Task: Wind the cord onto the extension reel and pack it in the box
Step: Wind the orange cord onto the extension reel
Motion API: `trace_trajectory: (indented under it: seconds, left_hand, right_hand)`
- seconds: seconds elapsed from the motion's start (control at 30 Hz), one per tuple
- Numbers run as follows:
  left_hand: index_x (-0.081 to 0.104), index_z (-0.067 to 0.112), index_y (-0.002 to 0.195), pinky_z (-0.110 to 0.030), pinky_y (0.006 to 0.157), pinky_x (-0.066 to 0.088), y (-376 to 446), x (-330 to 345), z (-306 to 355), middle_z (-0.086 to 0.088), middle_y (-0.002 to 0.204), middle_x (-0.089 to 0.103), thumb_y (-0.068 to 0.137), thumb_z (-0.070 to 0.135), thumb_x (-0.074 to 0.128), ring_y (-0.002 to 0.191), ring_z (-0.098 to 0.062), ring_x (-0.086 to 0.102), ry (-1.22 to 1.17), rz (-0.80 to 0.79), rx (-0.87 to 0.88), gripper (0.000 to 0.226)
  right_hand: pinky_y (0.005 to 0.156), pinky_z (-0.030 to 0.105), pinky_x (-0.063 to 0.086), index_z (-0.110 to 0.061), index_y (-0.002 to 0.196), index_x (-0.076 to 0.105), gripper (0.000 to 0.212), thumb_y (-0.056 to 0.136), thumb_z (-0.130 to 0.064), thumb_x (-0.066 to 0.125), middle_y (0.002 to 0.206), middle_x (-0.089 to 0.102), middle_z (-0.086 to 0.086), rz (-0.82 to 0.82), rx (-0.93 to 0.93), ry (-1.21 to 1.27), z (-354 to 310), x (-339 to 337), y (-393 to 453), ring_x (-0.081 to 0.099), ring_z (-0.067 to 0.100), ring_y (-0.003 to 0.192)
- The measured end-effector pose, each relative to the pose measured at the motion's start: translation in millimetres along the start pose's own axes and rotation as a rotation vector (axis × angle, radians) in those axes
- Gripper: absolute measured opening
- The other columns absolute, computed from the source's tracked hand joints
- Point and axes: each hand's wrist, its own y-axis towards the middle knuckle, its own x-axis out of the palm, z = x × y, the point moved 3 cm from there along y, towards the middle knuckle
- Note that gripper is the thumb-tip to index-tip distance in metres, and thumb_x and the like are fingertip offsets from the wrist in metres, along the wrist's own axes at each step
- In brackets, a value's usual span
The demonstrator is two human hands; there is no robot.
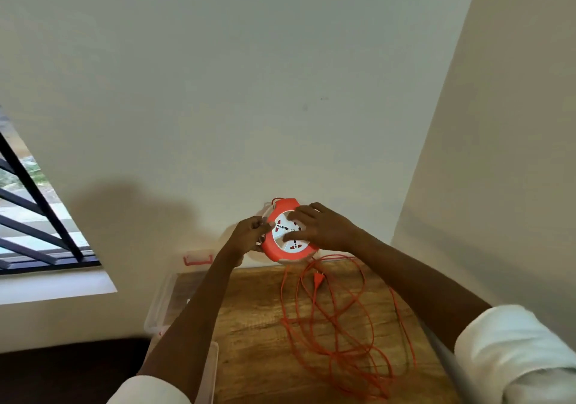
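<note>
One orange-and-white extension reel (288, 232) is held up in the air above the far edge of the wooden tabletop (249, 325), close to the wall. The left hand (249, 237) grips its left rim with curled fingers. The right hand (314, 227) lies across the socket face, fingers spread and gently bent. One orange cord (336, 325) hangs from the reel and sprawls in loose loops across the tabletop's right half. One clear plastic box (174, 297) stands at the left edge, partly hidden by the left forearm.
</note>
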Motion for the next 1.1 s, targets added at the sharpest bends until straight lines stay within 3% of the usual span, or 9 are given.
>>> trace_trajectory:
  seconds: [0.17,0.4,0.5,0.63,0.77,0.9,1.0,1.03,1.1]
  left_hand:
    - [0.063,0.011,0.12,-0.034,0.063,0.062,-1.1,18.9,-5.2,-0.012,0.108,0.072,0.093,0.041,0.067,0.091,-0.03,0.072,0.036,-0.07,-0.046,0.04]
    - [0.066,0.011,0.123,-0.04,0.062,0.061,-7.2,60.1,-27.0,-0.014,0.11,0.071,0.095,0.036,0.065,0.09,-0.03,0.071,-0.215,-0.081,-0.158,0.037]
    - [0.065,0.014,0.126,-0.043,0.07,0.061,-10.0,88.1,-32.8,-0.013,0.111,0.072,0.095,0.033,0.066,0.096,-0.033,0.071,-0.445,-0.02,-0.205,0.037]
    - [0.064,0.015,0.13,-0.04,0.074,0.061,-15.2,126.5,-30.9,-0.013,0.119,0.071,0.093,0.024,0.069,0.106,-0.032,0.068,-0.722,0.113,-0.183,0.038]
    - [0.062,0.021,0.133,-0.047,0.091,0.058,-21.5,154.2,-29.4,-0.005,0.118,0.072,0.095,0.025,0.067,0.11,-0.026,0.069,-0.8,0.194,-0.096,0.038]
    - [0.059,0.027,0.137,-0.046,0.093,0.058,-30.0,166.9,-29.1,0.001,0.127,0.068,0.095,0.026,0.067,0.115,-0.022,0.067,-0.765,0.255,0.0,0.042]
    - [0.063,0.033,0.129,-0.047,0.093,0.058,-28.2,164.4,-36.4,0.003,0.126,0.069,0.091,0.029,0.072,0.114,-0.023,0.068,-0.731,0.239,0.014,0.04]
    - [0.063,0.036,0.128,-0.047,0.092,0.058,-27.7,164.5,-38.4,0.004,0.126,0.07,0.09,0.031,0.073,0.113,-0.023,0.069,-0.708,0.204,0.013,0.04]
    - [0.062,0.036,0.131,-0.045,0.089,0.06,-29.4,165.7,-45.4,0.007,0.121,0.072,0.092,0.03,0.071,0.109,-0.021,0.071,-0.689,0.16,-0.007,0.04]
  right_hand:
    - [0.086,0.042,0.045,-0.044,0.134,0.056,0.084,0.06,-0.035,0.095,0.118,0.065,0.013,-0.161,-0.113,-0.232,-2.2,6.8,-1.3,0.061,0.034,0.108]
    - [0.093,0.046,0.043,-0.044,0.138,0.051,0.097,0.053,-0.044,0.096,0.12,0.068,0.008,-0.273,-0.14,-0.306,9.3,19.6,-18.1,0.059,0.033,0.118]
    - [0.094,0.047,0.045,-0.044,0.137,0.053,0.083,0.063,-0.049,0.089,0.116,0.072,0.009,-0.255,0.016,-0.238,17.2,20.3,-25.3,0.061,0.033,0.116]
    - [0.098,0.042,0.038,-0.041,0.141,0.05,0.056,0.088,-0.049,0.064,0.125,0.068,0.006,-0.199,0.368,-0.067,25.8,14.8,-29.6,0.058,0.031,0.118]
    - [0.098,0.037,0.042,-0.037,0.142,0.049,0.065,0.084,-0.063,0.06,0.132,0.065,0.0,-0.095,0.875,0.367,25.0,13.9,-38.2,0.061,0.027,0.12]
    - [0.097,0.04,0.047,-0.025,0.139,0.052,0.079,0.074,-0.068,0.067,0.136,0.062,0.001,0.08,1.384,1.012,15.6,29.7,-47.8,0.061,0.028,0.119]
    - [0.086,0.038,0.059,-0.01,0.13,0.05,0.078,0.075,-0.058,0.077,0.101,0.07,0.004,0.379,1.678,1.709,-2.0,44.7,-53.9,0.073,0.024,0.088]
    - [0.079,0.037,0.061,-0.009,0.125,0.047,0.071,0.078,-0.052,0.079,0.087,0.067,0.002,0.446,1.72,1.821,-5.4,47.4,-54.1,0.073,0.022,0.075]
    - [0.066,0.034,0.062,-0.01,0.126,0.045,0.069,0.08,-0.049,0.08,0.08,0.063,0.002,0.465,1.761,1.879,-11.8,55.6,-55.4,0.072,0.02,0.063]
